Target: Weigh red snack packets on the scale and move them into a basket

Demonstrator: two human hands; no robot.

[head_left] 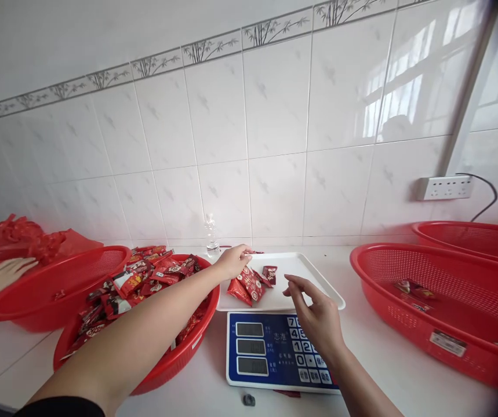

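My left hand reaches over the left edge of the white tray of a digital scale. Its fingers are bent together; red shows by the fingertips, but I cannot make out what they hold. Just below lie a few red snack packets and a smaller dark red packet. My right hand hovers over the tray's front right and the scale's keypad, thumb and fingers apart, holding nothing. Under my left forearm stands a red basket heaped with wrapped snacks.
Another red basket stands at left, with another person's hand beside it near red plastic bags. Two red baskets stand at right, the nearer holding a few packets. A clear bottle and a small dark object are also present.
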